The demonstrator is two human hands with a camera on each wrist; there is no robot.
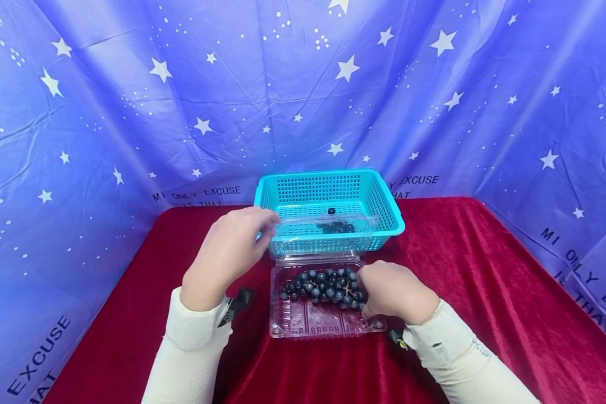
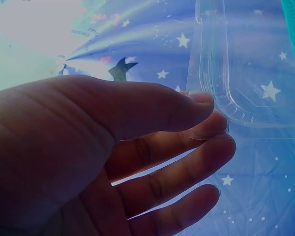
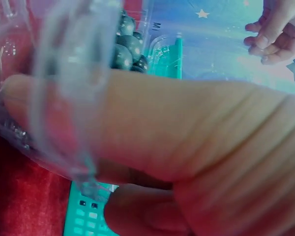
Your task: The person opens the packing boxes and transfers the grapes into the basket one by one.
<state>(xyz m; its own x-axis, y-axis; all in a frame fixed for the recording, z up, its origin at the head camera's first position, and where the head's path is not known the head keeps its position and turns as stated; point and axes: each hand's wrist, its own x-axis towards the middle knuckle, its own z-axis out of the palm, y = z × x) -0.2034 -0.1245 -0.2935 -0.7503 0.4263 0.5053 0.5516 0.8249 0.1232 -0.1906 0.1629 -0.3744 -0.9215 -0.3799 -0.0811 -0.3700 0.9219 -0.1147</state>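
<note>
A clear plastic clamshell box (image 1: 303, 325) lies on the red cloth with its lid raised at the far side. Inside it is a bunch of dark grapes (image 1: 328, 286) with brown stems showing. My left hand (image 1: 232, 247) pinches the near-left corner of the transparent lid (image 2: 221, 98) between thumb and forefinger, the other fingers loosely bent. On the box's right side, my right hand (image 1: 396, 292) grips the wall, its thumb (image 3: 54, 101) inside and the fingers outside. The right hand's fingertips are partly hidden behind the plastic rim.
Directly behind the box stands a turquoise basket (image 1: 391, 224), partly seen through the lid. A single grape (image 1: 331, 211) and several more dark grapes (image 1: 338, 227) lie in it. The red velvet cloth (image 1: 449, 241) covers the table, and a blue star-printed curtain (image 1: 303, 84) hangs around it.
</note>
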